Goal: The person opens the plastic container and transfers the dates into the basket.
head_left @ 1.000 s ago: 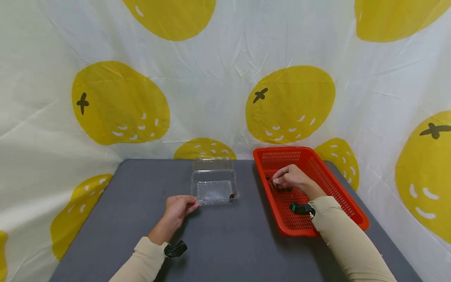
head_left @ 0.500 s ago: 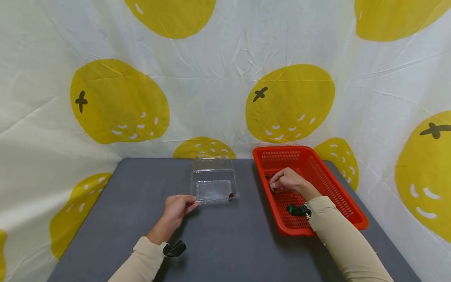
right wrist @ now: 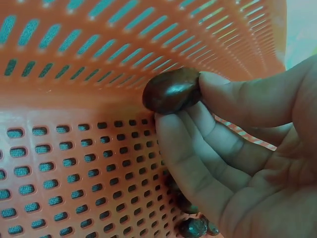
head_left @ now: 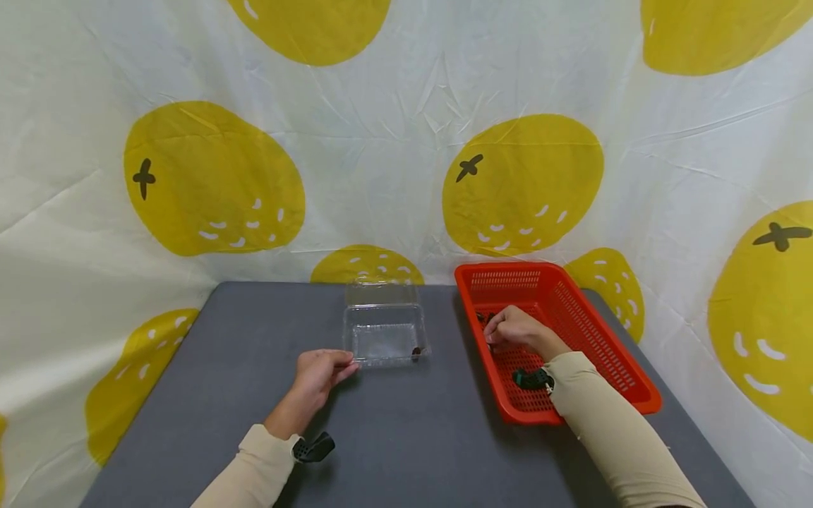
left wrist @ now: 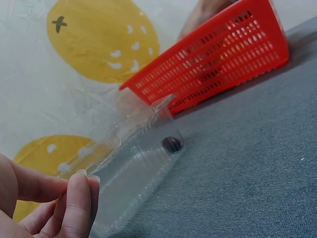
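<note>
My left hand [head_left: 320,377] pinches the near left corner of a clear plastic clamshell box [head_left: 385,342], whose lid stands open at the back. One dark chestnut [left wrist: 172,144] lies in the box's near right corner. Inside the red basket [head_left: 635,374], my right hand [head_left: 517,330] holds a glossy brown chestnut [right wrist: 173,90] between thumb and fingertips. It is close to the basket's left wall in the right wrist view. Several more chestnuts [right wrist: 192,226] lie on the basket floor below that hand, partly hidden by its fingers.
Both containers stand on a grey table [head_left: 406,444], the basket to the right of the box. Behind them hangs a white cloth [head_left: 375,162] printed with yellow fruit. The basket has raised, slotted walls around the right hand.
My right hand has shifted a little left and nearer in the basket, towards its left wall. My left hand stays on the box corner, and the box has hardly moved.
</note>
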`<action>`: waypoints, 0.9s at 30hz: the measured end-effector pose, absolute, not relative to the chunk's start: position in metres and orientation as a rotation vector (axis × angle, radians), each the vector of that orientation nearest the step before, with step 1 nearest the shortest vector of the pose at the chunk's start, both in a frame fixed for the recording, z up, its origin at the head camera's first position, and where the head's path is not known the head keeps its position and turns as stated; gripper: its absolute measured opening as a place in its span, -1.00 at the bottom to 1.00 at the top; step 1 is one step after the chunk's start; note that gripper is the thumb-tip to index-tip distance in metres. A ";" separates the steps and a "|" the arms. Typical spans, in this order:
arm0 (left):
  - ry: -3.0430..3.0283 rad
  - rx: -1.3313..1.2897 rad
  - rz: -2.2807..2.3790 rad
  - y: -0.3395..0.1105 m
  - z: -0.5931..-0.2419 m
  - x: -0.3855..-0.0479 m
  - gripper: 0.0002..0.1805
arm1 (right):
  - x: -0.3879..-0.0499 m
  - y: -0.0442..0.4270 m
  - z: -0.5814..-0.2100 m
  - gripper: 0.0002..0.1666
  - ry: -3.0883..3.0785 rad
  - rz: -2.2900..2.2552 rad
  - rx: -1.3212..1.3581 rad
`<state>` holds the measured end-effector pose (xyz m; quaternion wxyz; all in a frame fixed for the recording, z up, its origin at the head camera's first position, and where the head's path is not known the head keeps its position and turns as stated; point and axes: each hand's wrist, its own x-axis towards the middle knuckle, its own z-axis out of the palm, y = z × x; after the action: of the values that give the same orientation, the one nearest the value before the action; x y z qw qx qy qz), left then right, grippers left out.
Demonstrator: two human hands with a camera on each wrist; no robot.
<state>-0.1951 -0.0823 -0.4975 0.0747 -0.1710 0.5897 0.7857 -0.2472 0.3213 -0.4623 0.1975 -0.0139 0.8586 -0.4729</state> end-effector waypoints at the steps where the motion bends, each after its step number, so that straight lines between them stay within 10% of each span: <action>1: 1.771 -0.511 2.355 -0.082 -0.497 -0.195 -0.77 | -0.247 0.321 -0.463 -0.86 2.406 -1.320 -0.037; 27: 1.780 -0.487 2.349 -0.082 -0.498 -0.196 -0.76 | -0.248 0.335 -0.431 -0.75 2.690 -1.297 -0.190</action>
<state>-0.1957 -0.0815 -0.4977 0.0771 -0.1626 0.5941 0.7840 -0.2484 0.3349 -0.4307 0.0747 -0.0632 0.8964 -0.4323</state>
